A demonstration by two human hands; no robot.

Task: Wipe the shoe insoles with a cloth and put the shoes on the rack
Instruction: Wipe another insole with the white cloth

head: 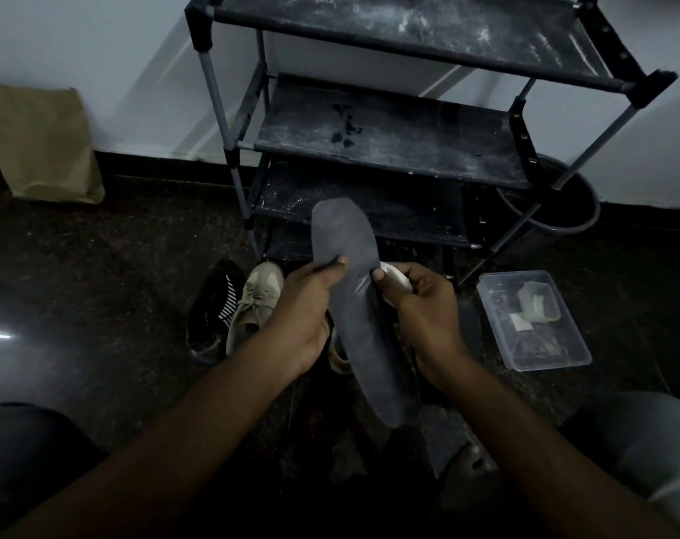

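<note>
Because the shoe rack [400,138] stands straight ahead against the wall, with its dusty black shelves bare, the shoes can go up with a short forward reach once wiping is done. Its front rails and thin grey posts are the edges to clear; the middle shelf offers the widest open span, while the lowest one sits tight above the floor [109,274]. A dark bucket [564,212] crowds the rack's right leg, and a clear plastic box [532,320] lies on the floor just right of the hands, so the freer room is to the left and centre.

Two shoes wait side by side on the floor near the rack's left foot: a black shoe [214,309] with white stripes and a beige laced shoe [255,305], touching each other.

Held up between the knees, the dark insole [354,305] runs toe-end toward the rack. The left hand [303,309] pinches its left edge, thumb on top, steadying it, I judge, for the wipe. The right hand [420,305] is closed around a small white cloth [396,276], pressed at the insole's right edge.
</note>
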